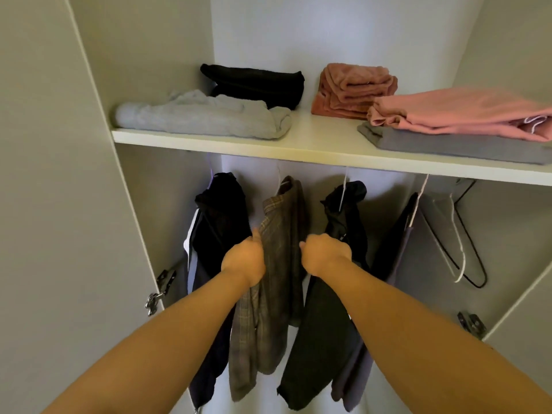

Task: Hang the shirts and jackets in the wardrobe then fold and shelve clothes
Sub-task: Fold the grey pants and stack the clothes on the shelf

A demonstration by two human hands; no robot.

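A brown plaid shirt hangs on a hanger in the middle of the wardrobe, below the white shelf. My left hand grips its left edge and my right hand grips its right edge, fingers curled into the cloth. A black jacket with white stripes hangs to the left. A dark green garment hangs to the right, and a dark item with a grey-purple one hangs further right.
Folded clothes lie on the shelf: a light grey one, a black one, a rust-pink towel, a pink one on a grey one. Empty hangers hang at the right. Both doors stand open, hinges showing.
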